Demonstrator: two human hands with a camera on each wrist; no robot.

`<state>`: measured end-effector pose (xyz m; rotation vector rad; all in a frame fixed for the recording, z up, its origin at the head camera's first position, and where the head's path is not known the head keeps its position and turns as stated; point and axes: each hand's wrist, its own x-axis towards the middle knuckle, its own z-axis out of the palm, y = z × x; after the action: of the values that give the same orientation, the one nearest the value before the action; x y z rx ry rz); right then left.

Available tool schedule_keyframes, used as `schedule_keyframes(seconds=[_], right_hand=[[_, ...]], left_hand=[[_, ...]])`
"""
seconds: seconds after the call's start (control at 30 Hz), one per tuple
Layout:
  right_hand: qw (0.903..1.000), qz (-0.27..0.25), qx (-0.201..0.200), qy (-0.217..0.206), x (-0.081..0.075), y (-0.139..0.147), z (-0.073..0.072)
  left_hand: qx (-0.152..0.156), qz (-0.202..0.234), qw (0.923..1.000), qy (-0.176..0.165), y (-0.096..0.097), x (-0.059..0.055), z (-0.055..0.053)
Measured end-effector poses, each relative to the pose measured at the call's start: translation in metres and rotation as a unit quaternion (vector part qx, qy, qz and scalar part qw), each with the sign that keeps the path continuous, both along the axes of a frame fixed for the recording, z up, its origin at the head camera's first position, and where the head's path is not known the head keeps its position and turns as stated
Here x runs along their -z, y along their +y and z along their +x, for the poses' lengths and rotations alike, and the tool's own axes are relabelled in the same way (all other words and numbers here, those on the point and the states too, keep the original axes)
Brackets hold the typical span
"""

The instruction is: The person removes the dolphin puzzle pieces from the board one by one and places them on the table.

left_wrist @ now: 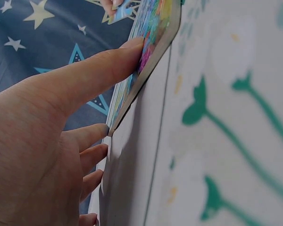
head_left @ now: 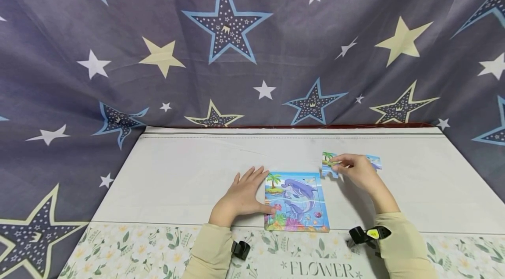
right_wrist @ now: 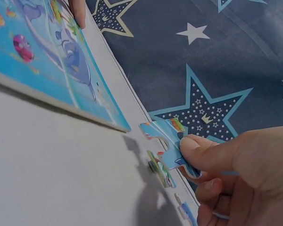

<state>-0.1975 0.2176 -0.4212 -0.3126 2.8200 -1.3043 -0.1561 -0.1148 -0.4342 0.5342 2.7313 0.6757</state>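
Observation:
A square dolphin jigsaw puzzle (head_left: 296, 202) in a shallow tray lies in front of me. At its left edge is my left hand (head_left: 244, 194), fingers spread and straight beside the tray, thumb resting on the lower left of the picture. In the left wrist view, the thumb (left_wrist: 104, 66) presses on the puzzle's rim and the fingertips are along its edge. My right hand (head_left: 357, 171), beyond the puzzle's upper right corner, pinches a blue puzzle piece (right_wrist: 162, 134) between thumb and fingers. Beneath that hand lie loose pieces, including one with a palm tree (head_left: 327, 156).
Another loose piece (head_left: 374, 162) shows to the right, partly behind the right hand. The white table (head_left: 189, 160) carries a floral mat (head_left: 150, 248) along its near side. A star-patterned curtain (head_left: 244, 73) hangs behind and at both sides.

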Motion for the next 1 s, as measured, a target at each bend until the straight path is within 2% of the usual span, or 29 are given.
schedule_keyframes(seconds=[0.13,0.43,0.7,1.0], right_hand=[[0.9999,0.01,0.004,-0.009,0.003,0.002,-0.001],[0.998,0.018,0.02,-0.057,0.013,0.003,-0.003],[0.9984,0.032,0.01,-0.047,0.017,0.004,-0.004],[0.9974,0.027,0.018,-0.064,0.017,0.004,-0.003]], left_hand=[[0.001,0.002,1.0,0.002,-0.001,0.0,0.0],[0.004,0.005,1.0,0.003,-0.001,0.001,0.001],[0.003,0.004,1.0,0.003,-0.001,0.0,0.001],[0.003,0.006,1.0,0.001,-0.001,0.0,0.001]])
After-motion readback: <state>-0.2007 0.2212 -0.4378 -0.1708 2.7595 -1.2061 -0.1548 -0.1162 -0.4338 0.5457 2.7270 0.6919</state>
